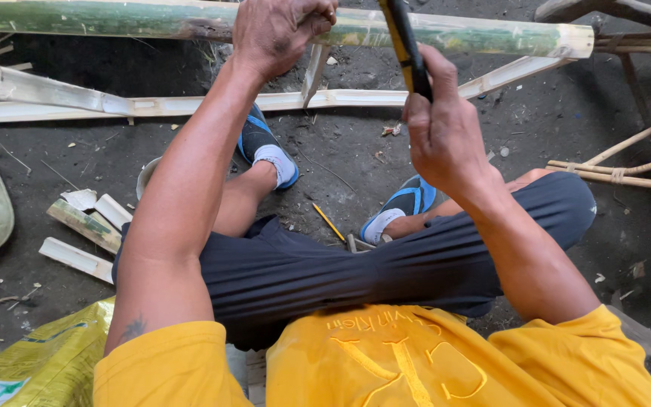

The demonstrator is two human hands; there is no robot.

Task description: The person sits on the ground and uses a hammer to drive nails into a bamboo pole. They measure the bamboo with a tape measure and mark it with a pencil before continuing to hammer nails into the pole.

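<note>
Left hand: the left hand (280,30) is clenched on the green bamboo pole (152,19), fingers wrapped over its top near the middle of its length.
Right hand: the right hand (442,128) is closed around the black and yellow handle of a tool (407,49), which rises from the fist to the pole.
Bamboo pole: it lies crosswise at the far side of both hands, running from beyond the left hand past the right hand to a cut end (582,41) on the right; the tool meets it just right of the left hand.
Tool tip: it runs out of the top of the view, so I cannot tell its kind.
Split bamboo strips: long pale strips (190,104) lie on the dirt floor (340,151) just nearer than the pole, below the left hand.
Short offcuts: a few cut bamboo pieces (84,226) lie on the floor left of the left forearm.
Pencil: a yellow pencil (329,222) lies on the floor between the two forearms, near the blue sandals (408,203).
Sack: a yellow-green sack (47,362) lies beside the left elbow.
</note>
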